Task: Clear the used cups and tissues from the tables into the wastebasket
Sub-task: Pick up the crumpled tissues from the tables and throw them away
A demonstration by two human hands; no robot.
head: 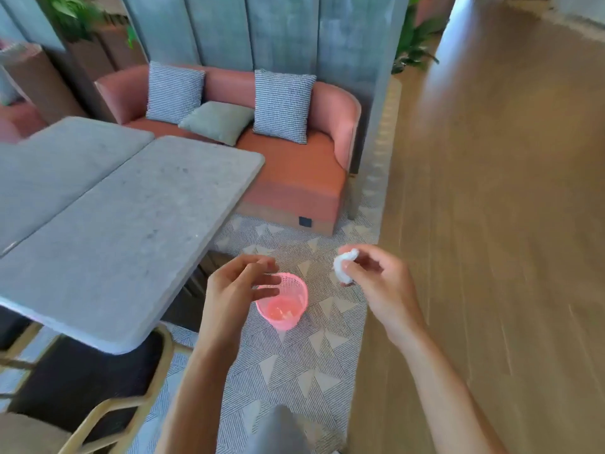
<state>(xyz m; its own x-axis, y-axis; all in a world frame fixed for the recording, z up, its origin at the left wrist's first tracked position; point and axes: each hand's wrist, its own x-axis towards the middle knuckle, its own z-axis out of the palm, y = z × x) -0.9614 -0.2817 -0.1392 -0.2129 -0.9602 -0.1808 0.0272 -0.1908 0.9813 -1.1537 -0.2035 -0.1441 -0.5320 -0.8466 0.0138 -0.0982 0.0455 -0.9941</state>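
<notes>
While right hand (376, 283) pinches 1 tissue (344, 266) for dropping, left hand (240, 283) hangs loose, empty, over lower-centre wastebasket (284, 309).

A single wide-angle view looks from the person's head, forward and steeply down. Both forearms reach in from the bottom edge, so the left hand (242, 283) and right hand (376, 283) sit close beneath the lens. The grey desk (124, 224) fills the left side, the patterned rug (294, 371) lies directly below, and the pink sofa (288, 172) stands farther ahead.
</notes>
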